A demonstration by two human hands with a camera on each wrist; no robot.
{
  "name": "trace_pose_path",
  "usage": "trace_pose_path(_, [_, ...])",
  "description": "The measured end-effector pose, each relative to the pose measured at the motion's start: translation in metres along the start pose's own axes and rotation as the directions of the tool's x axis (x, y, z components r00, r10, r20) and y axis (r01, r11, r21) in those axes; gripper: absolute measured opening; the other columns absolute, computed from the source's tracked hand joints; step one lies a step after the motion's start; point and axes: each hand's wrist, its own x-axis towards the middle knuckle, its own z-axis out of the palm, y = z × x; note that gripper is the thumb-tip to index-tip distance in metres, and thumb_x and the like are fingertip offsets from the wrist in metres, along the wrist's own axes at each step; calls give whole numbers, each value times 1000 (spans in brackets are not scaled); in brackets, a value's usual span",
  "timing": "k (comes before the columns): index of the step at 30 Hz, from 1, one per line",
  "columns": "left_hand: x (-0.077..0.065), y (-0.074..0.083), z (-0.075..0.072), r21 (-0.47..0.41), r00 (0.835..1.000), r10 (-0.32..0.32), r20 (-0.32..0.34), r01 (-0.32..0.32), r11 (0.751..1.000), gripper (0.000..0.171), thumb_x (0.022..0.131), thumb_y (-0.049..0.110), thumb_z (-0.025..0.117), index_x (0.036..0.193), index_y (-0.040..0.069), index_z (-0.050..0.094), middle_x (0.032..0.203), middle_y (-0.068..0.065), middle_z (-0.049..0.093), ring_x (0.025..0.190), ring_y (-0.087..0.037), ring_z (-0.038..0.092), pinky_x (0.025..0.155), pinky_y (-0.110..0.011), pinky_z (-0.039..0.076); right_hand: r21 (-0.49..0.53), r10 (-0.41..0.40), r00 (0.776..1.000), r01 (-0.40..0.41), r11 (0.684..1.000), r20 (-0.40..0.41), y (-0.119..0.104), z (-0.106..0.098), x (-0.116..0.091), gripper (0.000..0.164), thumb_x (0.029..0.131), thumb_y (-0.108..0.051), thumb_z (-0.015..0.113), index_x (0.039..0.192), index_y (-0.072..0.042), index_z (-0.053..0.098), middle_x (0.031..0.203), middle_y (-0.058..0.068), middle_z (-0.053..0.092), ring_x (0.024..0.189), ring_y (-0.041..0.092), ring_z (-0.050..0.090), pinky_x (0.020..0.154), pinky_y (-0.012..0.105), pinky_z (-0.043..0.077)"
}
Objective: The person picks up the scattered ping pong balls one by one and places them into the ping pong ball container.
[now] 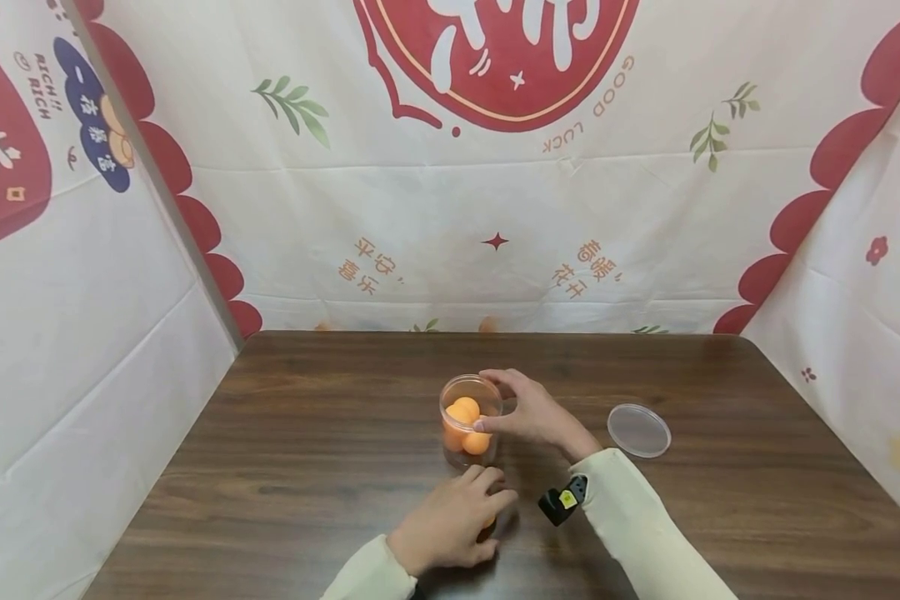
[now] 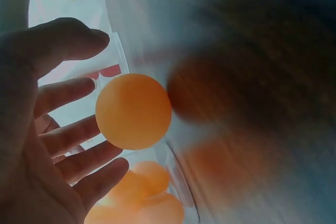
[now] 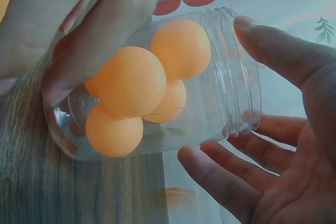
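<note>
A clear plastic jar [image 1: 452,457] stands upright on the table with several orange balls [image 3: 131,80] inside. My right hand [image 1: 528,412] holds it near the threaded rim [image 3: 223,77], thumb on one side and fingers on the other. In front of the jar, my left hand [image 1: 450,518] reaches over a loose orange ball [image 2: 134,111] that rests on the table. Its fingers lie loosely bent behind this ball, and the thumb stands apart from it. From the head view, the left hand mostly hides the loose ball.
A clear round lid [image 1: 640,431] lies flat on the brown wooden table [image 1: 307,433], right of the jar. A small black camera [image 1: 562,500] is strapped to the right wrist. Printed white cloth [image 1: 457,200] hangs behind the table and at both sides.
</note>
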Motion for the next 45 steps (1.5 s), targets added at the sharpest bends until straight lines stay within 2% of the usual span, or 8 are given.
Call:
trace_pose_path(8, [-2,-1,2,19,1000,-1,-12,1,1000,32,69,31,79,95,22,63,95,7,53,81,-6,50,62,-16,41,12,-3,1000,3,1000,-8,-1,-1,1,76,74,-33,81,137,-6,48,128,15,54,116,33,55,92,51,46])
trace_pose_path(11, [-2,-1,3,18,1000,7,-10,-7,1000,28,69,28,79,91,23,63,91,8,52,78,-5,49,62,-16,40,11,0,1000,0,1000,-8,-1,-1,1,76,74,-34,81,137,-7,48,128,15,54,116,33,55,93,51,46])
trace_pose_path(20, [-4,-1,2,-21,999,18,30,-17,1000,26,72,24,79,92,23,63,90,9,50,82,-3,48,64,-11,38,4,14,1000,-14,1000,-12,0,-1,0,76,74,-34,81,137,-8,48,129,13,54,117,33,54,92,49,47])
trace_pose_path(29, [-6,-12,-16,-107,1000,-6,24,8,994,29,79,19,74,106,15,66,100,6,55,86,-4,49,72,-11,41,5,14,1000,-14,1000,-12,2,1,1,77,74,-35,81,138,-8,47,130,13,53,117,33,54,90,49,48])
trace_pose_path(34, [-9,-17,-24,-74,1000,-9,-26,7,997,28,79,21,73,105,14,66,101,5,54,86,-5,50,72,-13,43,4,6,1000,-6,1000,-16,2,2,0,76,74,-33,81,137,-7,48,128,14,54,115,33,55,90,49,49])
trace_pose_path(39, [-10,-22,-32,-61,994,7,-109,-13,998,27,78,21,72,104,15,65,97,5,53,82,-5,48,68,-13,42,5,2,1000,-2,1000,-16,0,3,0,76,74,-32,81,137,-6,47,128,16,54,115,33,55,89,48,49])
trace_pose_path(42, [-11,-26,-39,-75,983,22,-182,-36,997,28,77,19,71,104,15,64,98,4,53,84,-6,49,69,-13,44,3,-3,1000,3,1000,-17,-1,2,1,76,75,-31,81,137,-6,48,128,17,54,115,34,55,88,48,49])
trace_pose_path(45, [-10,-31,-45,-71,963,50,-266,-72,995,31,75,17,72,104,13,63,101,3,55,91,-8,53,75,-15,47,4,-8,1000,9,1000,-19,-1,2,1,75,75,-30,81,137,-6,48,127,17,54,114,33,55,88,48,50])
